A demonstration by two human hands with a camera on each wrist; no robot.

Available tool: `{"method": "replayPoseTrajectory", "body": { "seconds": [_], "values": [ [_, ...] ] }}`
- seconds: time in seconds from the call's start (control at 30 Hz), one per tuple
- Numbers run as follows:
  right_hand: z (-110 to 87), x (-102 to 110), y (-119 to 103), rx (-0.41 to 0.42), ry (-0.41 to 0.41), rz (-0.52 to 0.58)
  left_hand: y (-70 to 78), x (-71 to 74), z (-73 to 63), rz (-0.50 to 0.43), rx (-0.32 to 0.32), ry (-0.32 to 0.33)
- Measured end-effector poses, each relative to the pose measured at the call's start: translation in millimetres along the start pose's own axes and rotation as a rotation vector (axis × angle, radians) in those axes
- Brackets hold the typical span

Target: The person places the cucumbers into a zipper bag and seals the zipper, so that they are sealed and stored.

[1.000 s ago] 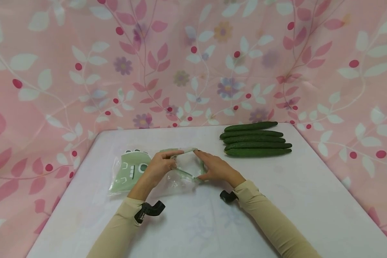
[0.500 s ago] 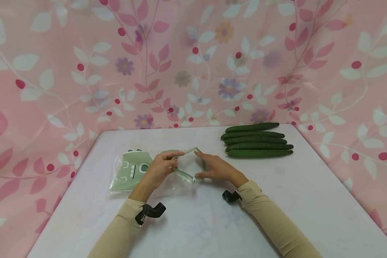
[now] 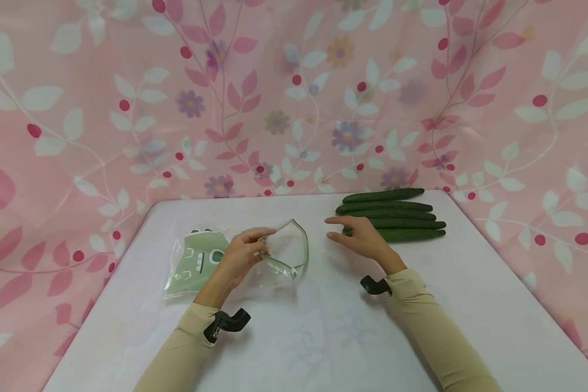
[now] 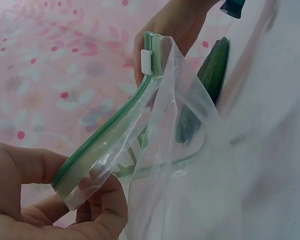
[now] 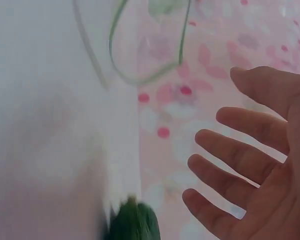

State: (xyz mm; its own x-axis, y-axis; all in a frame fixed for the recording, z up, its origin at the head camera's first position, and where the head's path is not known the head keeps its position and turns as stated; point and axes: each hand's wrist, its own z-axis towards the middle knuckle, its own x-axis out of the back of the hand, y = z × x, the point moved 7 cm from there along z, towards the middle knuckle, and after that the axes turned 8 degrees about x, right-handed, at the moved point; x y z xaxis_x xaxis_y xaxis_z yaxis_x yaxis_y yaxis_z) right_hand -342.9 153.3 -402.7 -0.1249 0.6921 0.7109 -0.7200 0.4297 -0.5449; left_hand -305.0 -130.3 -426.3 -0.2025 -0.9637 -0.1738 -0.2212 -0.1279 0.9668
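Note:
My left hand (image 3: 240, 256) pinches the rim of a clear zip bag (image 4: 185, 200) between thumb and fingers. The bag's green-edged mouth (image 3: 307, 245) gapes toward the right, and a white slider (image 4: 146, 62) sits at one end of its zip. A green cartoon face (image 3: 188, 272) is printed on the bag's left part, partly behind the left hand. My right hand (image 3: 365, 238) is apart from the bag, fingers spread and holding nothing. It hovers by the near ends of several dark green cucumbers (image 3: 411, 224), overlapping them in the head view.
The cucumbers lie side by side at the back right of the white-covered table (image 3: 313, 348). Behind the table hangs a pink floral cloth (image 3: 274, 98). A black wrist camera (image 3: 374, 285) juts from the right sleeve, another from the left.
My right hand has let go of the bag's rim and moved right toward the cucumbers. The left hand keeps its hold, and the bag's mouth stays spread.

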Motion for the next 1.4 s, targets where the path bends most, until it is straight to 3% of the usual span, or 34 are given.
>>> {"method": "replayPoseTrajectory", "body": {
  "seconds": [0.37, 0.7, 1.07, 1.4],
  "values": [
    [-35.7, 62, 53, -0.199, -0.071, -0.162, 5.7, 5.7, -1.7, -0.033, -0.008, -0.003],
    [-69.1, 106, 81, -0.344, -0.039, -0.201, 8.1, 8.7, -0.9, -0.033, -0.026, -0.004],
    [-105.3, 133, 105, -0.469, -0.076, -0.279, 7.9, 7.1, 1.4, -0.055, -0.026, -0.023],
    [-114.8, 130, 126, -0.495, -0.104, -0.314, 7.3, 9.5, 1.2, -0.054, -0.017, -0.013]
  ]
}}
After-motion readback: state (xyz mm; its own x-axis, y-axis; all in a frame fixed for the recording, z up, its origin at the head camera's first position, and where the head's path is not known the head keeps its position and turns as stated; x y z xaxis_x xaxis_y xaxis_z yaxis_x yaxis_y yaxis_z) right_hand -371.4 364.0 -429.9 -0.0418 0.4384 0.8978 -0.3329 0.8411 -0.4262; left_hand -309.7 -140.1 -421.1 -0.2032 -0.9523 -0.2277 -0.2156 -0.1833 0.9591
